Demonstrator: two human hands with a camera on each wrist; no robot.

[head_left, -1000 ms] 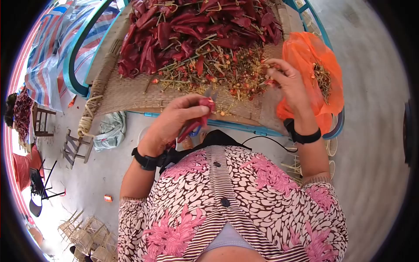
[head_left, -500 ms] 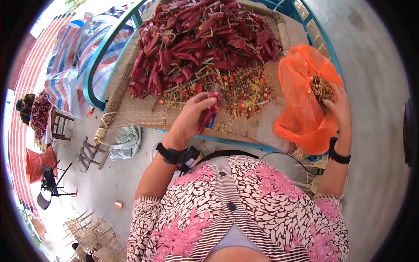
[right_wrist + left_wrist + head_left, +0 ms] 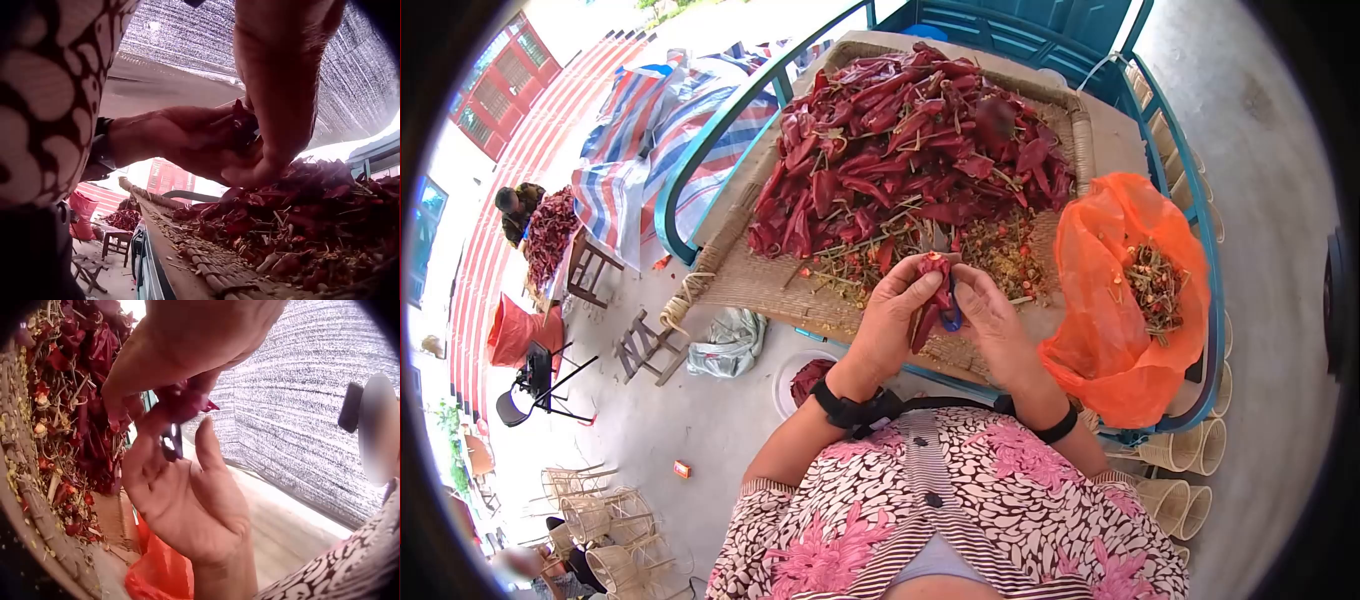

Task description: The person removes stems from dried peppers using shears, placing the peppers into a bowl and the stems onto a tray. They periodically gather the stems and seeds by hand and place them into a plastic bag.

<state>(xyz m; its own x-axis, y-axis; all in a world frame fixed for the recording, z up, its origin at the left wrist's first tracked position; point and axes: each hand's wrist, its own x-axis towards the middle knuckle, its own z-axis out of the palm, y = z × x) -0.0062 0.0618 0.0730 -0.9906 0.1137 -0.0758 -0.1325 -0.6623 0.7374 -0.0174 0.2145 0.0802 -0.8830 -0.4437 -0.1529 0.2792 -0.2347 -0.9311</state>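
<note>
My left hand (image 3: 897, 312) grips a dried red chili (image 3: 927, 325), its cut pale end up by the thumb. In the same grip are scissors with a blue handle (image 3: 950, 316), blades pointing away over the mat. My right hand (image 3: 1000, 325) meets it from the right, fingertips at the chili and the blue handle. In the left wrist view the right thumb (image 3: 209, 440) stands apart from the scissors handle (image 3: 171, 442). Beyond both hands a large heap of dried red chilies (image 3: 900, 150) lies on a woven mat (image 3: 750, 285), with cut stems and seeds along its near side.
An orange plastic bag (image 3: 1090, 270) with cut stems (image 3: 1155, 290) lies at the right, inside the blue metal rail (image 3: 700, 165). On the floor at left are a wooden stool (image 3: 645, 350), a grey plastic bag (image 3: 730, 340) and a white basin (image 3: 783, 385) with chilies.
My right hand went from the stem debris into the orange bag, let go of a bunch of stems there, then came back beside my left hand. The left hand keeps its hold.
</note>
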